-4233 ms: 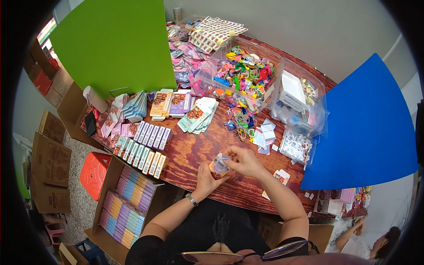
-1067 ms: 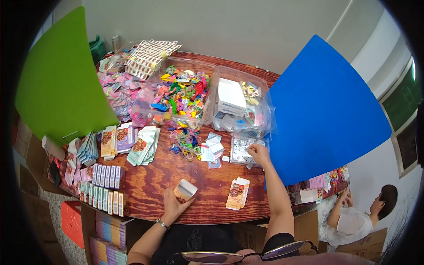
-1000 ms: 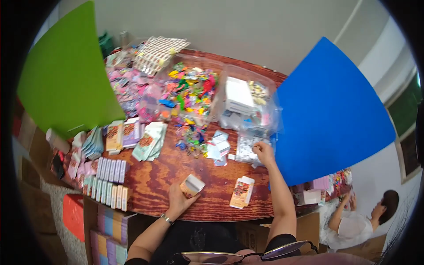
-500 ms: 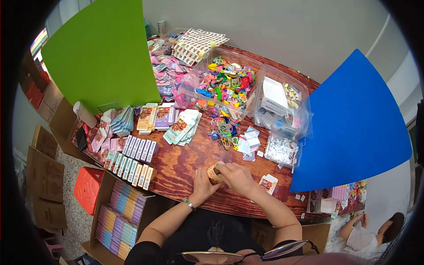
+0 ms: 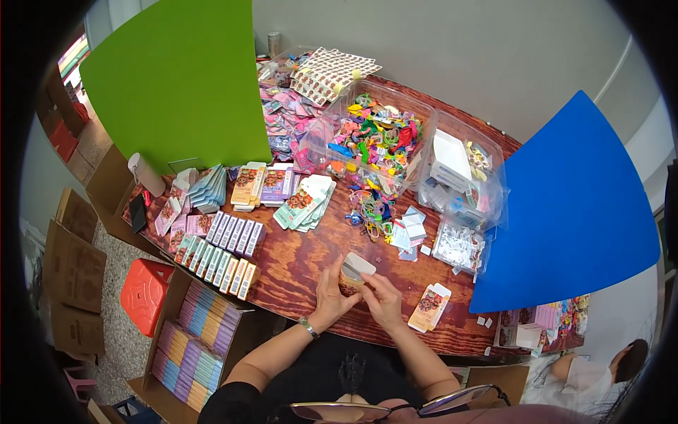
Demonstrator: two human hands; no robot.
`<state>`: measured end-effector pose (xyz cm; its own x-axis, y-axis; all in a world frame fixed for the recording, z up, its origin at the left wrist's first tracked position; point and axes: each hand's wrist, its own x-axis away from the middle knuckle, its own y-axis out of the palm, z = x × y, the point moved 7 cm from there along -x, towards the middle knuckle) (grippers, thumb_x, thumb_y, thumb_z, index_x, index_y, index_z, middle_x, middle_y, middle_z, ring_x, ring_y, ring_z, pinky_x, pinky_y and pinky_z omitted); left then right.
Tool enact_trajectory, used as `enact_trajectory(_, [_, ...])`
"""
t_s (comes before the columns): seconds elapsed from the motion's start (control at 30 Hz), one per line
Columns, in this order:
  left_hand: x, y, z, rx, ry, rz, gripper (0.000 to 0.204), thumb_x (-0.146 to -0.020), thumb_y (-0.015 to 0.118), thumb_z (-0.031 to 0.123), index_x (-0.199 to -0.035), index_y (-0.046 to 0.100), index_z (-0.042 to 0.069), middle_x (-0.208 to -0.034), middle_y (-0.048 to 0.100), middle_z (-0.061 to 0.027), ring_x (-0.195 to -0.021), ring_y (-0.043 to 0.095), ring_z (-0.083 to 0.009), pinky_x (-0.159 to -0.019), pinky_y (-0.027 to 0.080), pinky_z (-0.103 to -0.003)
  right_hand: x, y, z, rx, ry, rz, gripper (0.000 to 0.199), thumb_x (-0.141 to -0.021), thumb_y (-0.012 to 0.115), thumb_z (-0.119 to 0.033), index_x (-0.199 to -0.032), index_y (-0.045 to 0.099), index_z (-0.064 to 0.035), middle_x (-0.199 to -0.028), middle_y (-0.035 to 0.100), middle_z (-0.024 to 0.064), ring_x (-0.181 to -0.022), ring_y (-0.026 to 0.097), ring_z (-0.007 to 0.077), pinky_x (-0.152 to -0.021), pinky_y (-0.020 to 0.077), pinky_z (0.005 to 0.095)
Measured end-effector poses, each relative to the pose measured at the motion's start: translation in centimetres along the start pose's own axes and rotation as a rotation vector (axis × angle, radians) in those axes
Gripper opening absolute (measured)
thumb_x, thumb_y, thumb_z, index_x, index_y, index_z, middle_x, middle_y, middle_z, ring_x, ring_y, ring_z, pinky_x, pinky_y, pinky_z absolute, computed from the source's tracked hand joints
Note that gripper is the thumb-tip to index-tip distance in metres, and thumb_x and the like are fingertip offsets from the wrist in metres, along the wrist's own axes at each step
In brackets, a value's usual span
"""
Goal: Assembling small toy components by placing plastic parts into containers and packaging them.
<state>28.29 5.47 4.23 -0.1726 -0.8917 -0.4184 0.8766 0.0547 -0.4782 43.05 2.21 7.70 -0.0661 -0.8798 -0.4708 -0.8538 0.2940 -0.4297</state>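
Observation:
A small orange printed carton (image 5: 349,288) is held between my two hands above the front of the table, its pale top flap (image 5: 359,263) standing up. My left hand (image 5: 329,299) grips its left side, fingers wrapped round it. My right hand (image 5: 382,299) pinches the carton's right edge near the flap with fingertips. Whether something lies inside the carton is hidden. To the right of my right hand rests a flat orange carton (image 5: 429,309). Rows of upright filled-looking cartons (image 5: 219,261) stand to the left of my hands.
Clear bins hold colourful small items (image 5: 381,134) and white pieces (image 5: 459,244). Flat cartons (image 5: 307,201) lie in stacks. A green panel (image 5: 176,85) and a blue panel (image 5: 565,219) flank the wooden table (image 5: 296,254). A cardboard box (image 5: 159,339) of cartons is at lower left; another person (image 5: 579,378) sits lower right.
My right hand has drawn back from over the carton's opening to its right edge, and the pale flap now shows upright. The whole view has shifted slightly.

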Motion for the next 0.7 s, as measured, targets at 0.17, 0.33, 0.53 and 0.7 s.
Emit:
enact_trajectory(0.17, [-0.2, -1.1, -0.9, 0.196, 0.087, -0.163, 0.087, -0.080, 0.084, 0.016, -0.152, 0.034, 0.009, -0.128, 0.055, -0.0180, -0.115, 0.057, -0.0324, -0.094, 0.050, -0.042, -0.3, -0.7, 0.9, -0.157, 0.092, -0.161, 0.027, -0.090, 0.070, -0.001, -0.117, 0.071, -0.0042, -0.107, 0.068, 0.0140, -0.092, 0.071, 0.0230, -0.072, 0.0581, 0.0331])
enact_trajectory(0.33, [0.2, -2.3, -2.0, 0.338, 0.080, -0.172, 0.054, -0.084, 0.078, 0.003, -0.134, 0.059, 0.007, -0.123, 0.062, -0.0149, -0.112, 0.063, -0.0296, -0.094, 0.052, -0.036, 0.1, -1.1, 1.7, -0.106, 0.048, -0.222, 0.026, -0.090, 0.070, -0.001, -0.116, 0.071, -0.0048, -0.108, 0.068, 0.0145, -0.094, 0.072, 0.0245, -0.078, 0.0584, 0.0331])
enact_trajectory(0.53, [0.1, -3.0, -1.9, 0.307, 0.151, -0.203, 0.047, -0.081, 0.081, 0.005, -0.125, 0.064, 0.006, -0.120, 0.064, -0.0136, -0.105, 0.067, -0.0271, -0.084, 0.057, -0.035, 0.4, -1.0, 2.0, -0.045, -0.040, -0.278, 0.028, -0.087, 0.073, -0.002, -0.114, 0.072, -0.0058, -0.112, 0.070, 0.0161, -0.097, 0.071, 0.0285, -0.081, 0.0580, 0.0351])
enact_trajectory(0.7, [0.5, -3.0, -2.1, 0.289, 0.230, -0.223, 0.042, -0.081, 0.082, 0.006, -0.120, 0.067, 0.005, -0.116, 0.065, -0.0136, -0.098, 0.069, -0.0271, -0.079, 0.058, -0.035, 0.7, -0.3, 2.1, -0.026, -0.120, -0.313, 0.028, -0.086, 0.073, -0.003, -0.114, 0.072, -0.0063, -0.117, 0.070, 0.0149, -0.100, 0.070, 0.0294, -0.083, 0.0572, 0.0363])
